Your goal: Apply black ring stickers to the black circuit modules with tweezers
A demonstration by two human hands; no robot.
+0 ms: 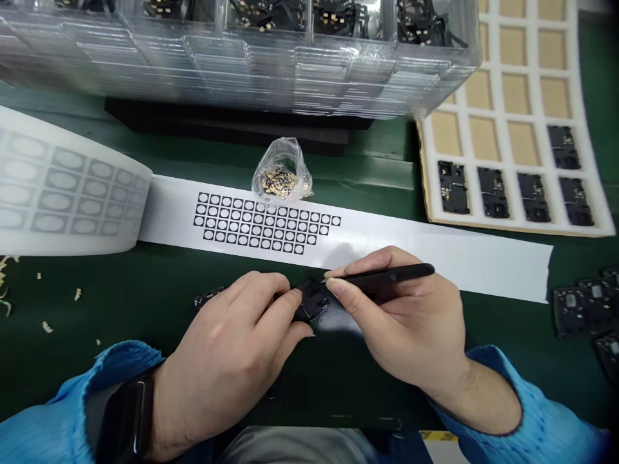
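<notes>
My left hand (pixel 236 341) is closed on a small black electronic module (pixel 311 301), pressing it near the table top. Its fingers cover most of the module. My right hand (pixel 406 316) grips black tweezers (pixel 391 275) like a pen, their tip against the module's upper right part. Whether the tip holds anything is too small to tell. Just left of my left fingers, another black part (pixel 207 297) shows partly. Behind both hands runs a white backing strip (pixel 382 248) with rows of small black-framed square stickers (pixel 256 222).
An open plastic bag (pixel 282 174) of small gold-coloured pieces rests at the strip's edge. Stacked clear trays (pixel 290 71) of black parts stand behind. A white foam tray (pixel 507 222) holds several modules at right. More modules (pixel 575 309) lie far right; the strip's roll (pixel 72 193) is left.
</notes>
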